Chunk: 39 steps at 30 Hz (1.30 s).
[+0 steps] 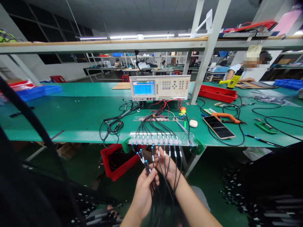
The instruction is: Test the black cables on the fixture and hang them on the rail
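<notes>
Several black cables (148, 167) with blue tips and white labels are gripped in my left hand (146, 181), its thumb pressed over them. Just to the right, my right hand (167, 165) has its fingers curled at a black cable (152, 156) whose blue tip points up at the test fixture. The clear fixture (163, 141) runs along the bench's front edge with a row of sockets. More black cables (175, 154) hang from its right-hand sockets, passing over my right wrist. Thin black leads (151, 126) run from its back toward a bench meter (161, 88) with a lit blue screen.
Green clamps (200, 145) hold the fixture's ends. A red bin (113, 170) stands under the bench edge. On the bench lie a phone (219, 127), an orange clamp (226, 118), a white earbud case (193, 123) and coiled cables (111, 126). Another person (239, 71) sits at the right.
</notes>
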{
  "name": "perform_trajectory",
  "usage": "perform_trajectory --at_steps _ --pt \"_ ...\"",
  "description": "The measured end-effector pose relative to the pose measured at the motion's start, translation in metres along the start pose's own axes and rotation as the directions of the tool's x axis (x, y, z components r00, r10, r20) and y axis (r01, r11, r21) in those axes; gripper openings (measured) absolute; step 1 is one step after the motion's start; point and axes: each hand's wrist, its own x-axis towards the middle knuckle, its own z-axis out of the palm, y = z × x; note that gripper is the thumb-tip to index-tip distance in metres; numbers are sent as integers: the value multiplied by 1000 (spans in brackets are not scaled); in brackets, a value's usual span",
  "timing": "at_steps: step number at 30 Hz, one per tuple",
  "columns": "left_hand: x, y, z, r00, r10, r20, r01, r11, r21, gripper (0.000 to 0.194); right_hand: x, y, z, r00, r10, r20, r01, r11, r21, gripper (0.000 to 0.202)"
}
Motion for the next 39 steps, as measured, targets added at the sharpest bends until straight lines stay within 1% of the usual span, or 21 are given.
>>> perform_trajectory --at_steps 5,9,11,15,18,20,22,28,33,39 --pt "-2 1 -2 1000 -4 -10 4 1000 -8 32 0 -2 4 998 -45 -53 45 999 -3 20" --pt "-3 2 -3 1000 5 -14 -5 1000 -29 32 -1 0 -3 998 -52 -33 51 998 -27 24" --pt "-3 2 -3 1000 2 -16 -3 1000 -23 32 -1 1 -8 999 -39 5 39 995 -96 30" --pt "-2 3 -2 1000 -2 -1 2 1000 22 28 -4 3 -9 995 7 101 28 942 -334 36" --pt "-3 5 -2 1000 8 -5 -8 1000 29 27 -7 4 -3 996 -24 88 59 907 -417 37" --pt "-4 6 -3 1000 10 -30 -10 1000 6 28 -7 5 1 996 -73 60 92 904 -417 37" --pt "-5 7 -6 999 9 -53 -10 1000 -26 28 -7 6 2 995 -95 44 105 907 -407 37" --pt "-3 7 -14 997 38 -61 -41 998 -46 31 -2 11 0 997 -75 26 79 933 -351 37" --pt "-1 6 -15 994 52 -97 -59 995 -74 31 -4 13 2 997 -69 29 75 955 -286 38" --pt "1 6 -17 994 58 -92 -64 996 -58 31 -6 15 1 997 -73 1 71 965 -252 38"
